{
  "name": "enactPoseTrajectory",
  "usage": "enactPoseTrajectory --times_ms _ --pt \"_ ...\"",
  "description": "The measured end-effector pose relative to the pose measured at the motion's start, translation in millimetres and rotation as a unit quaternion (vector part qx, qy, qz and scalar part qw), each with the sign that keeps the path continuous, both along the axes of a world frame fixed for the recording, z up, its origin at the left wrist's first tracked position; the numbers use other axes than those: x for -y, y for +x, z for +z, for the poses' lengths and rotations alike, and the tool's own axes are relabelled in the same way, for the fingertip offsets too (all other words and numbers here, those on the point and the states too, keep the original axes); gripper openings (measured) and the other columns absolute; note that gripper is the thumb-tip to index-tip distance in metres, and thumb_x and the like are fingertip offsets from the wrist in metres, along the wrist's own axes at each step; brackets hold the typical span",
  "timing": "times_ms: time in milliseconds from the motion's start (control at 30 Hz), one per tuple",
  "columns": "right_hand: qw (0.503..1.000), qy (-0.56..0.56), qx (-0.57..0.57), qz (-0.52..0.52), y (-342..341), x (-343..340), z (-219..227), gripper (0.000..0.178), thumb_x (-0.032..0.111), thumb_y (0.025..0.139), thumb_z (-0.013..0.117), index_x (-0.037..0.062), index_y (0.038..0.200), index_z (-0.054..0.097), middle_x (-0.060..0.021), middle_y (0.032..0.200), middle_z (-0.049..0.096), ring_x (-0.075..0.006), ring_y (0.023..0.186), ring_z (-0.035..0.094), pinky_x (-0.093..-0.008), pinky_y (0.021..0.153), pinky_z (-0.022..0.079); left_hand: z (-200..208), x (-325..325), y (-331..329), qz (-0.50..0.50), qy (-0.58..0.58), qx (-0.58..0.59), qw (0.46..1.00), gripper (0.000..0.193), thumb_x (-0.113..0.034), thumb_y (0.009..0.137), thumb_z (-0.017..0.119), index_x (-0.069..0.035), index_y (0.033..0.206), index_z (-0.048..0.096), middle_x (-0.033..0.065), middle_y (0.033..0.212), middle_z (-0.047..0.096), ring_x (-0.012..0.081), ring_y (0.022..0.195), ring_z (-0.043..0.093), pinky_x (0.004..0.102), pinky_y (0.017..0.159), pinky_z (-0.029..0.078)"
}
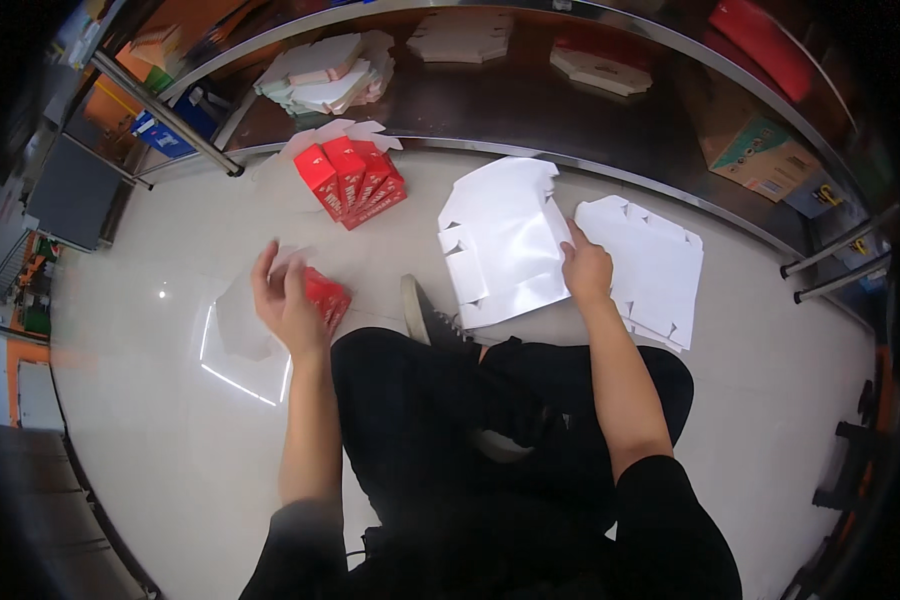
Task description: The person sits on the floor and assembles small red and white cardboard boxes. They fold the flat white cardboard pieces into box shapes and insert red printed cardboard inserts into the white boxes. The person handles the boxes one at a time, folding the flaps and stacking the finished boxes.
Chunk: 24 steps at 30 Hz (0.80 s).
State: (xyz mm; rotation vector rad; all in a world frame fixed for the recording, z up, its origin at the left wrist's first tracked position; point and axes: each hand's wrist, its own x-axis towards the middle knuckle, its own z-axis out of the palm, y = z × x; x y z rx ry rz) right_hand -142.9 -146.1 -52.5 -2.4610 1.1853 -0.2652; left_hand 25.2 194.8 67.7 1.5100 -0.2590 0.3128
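Observation:
My right hand [587, 268] grips the right edge of a flat white carton blank [500, 250] with notched edges and cut slots, tilted in front of my crossed legs. To its right, a stack of similar white blanks [660, 270] lies on the floor. My left hand [285, 300] is raised, its fingers apart and nothing visible between them. Close behind that hand sits a red carton [328, 298] with a pale flap, partly hidden by the fingers. Farther off, several red cartons [355, 180] lie fanned and overlapping, with white flaps at their far ends.
A low metal shelf [450, 110] spans the far side, bearing stacked flat cardboard pieces [325, 75] and a brown box [755, 150] at the right. Its metal legs reach the floor at both ends. My shoe [428, 315] rests just short of the white blank.

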Motion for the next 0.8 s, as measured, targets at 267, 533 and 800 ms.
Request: enactPoseTrajectory --times_ms 267,533,800 --pt "0.962 -0.187 0.144 0.14 -28.1 6.8 56.1 0.018 0.014 0.087 0.072 0.0094 0.104 0.077 -0.016 0.11 0.072 -0.0306 0.111 0.063 -0.0426 0.097 0.048 -32.1 122.4 50.5 -0.091 -0.019 -0.032 0.995 0.032 -0.008 0.088 0.069 -0.005 0.119 0.064 0.0088 0.112 0.06 0.0117 0.082 0.06 0.0257 0.072 0.049" --pt "0.916 0.111 0.379 -0.073 -58.0 39.3 97.9 0.031 0.018 0.095 0.07 -0.0052 0.115 0.065 -0.0155 0.106 0.07 -0.0186 0.097 0.066 -0.0297 0.083 0.054 -104.5 175.0 15.0 -0.309 -0.022 -0.433 0.847 0.074 -0.064 0.099 0.036 -0.004 0.141 0.05 0.0175 0.135 0.056 0.0315 0.113 0.059 0.044 0.1 0.045" --pt "0.848 0.261 0.449 -0.102 -54.2 81.3 82.1 0.035 0.018 0.096 0.068 -0.007 0.119 0.06 -0.0168 0.111 0.067 -0.0187 0.093 0.066 -0.0291 0.082 0.054 -88.3 188.7 -8.5 -0.473 0.0 -0.484 0.736 0.091 -0.075 0.095 0.027 -0.002 0.148 0.039 0.0205 0.149 0.045 0.0378 0.124 0.056 0.0461 0.105 0.043"
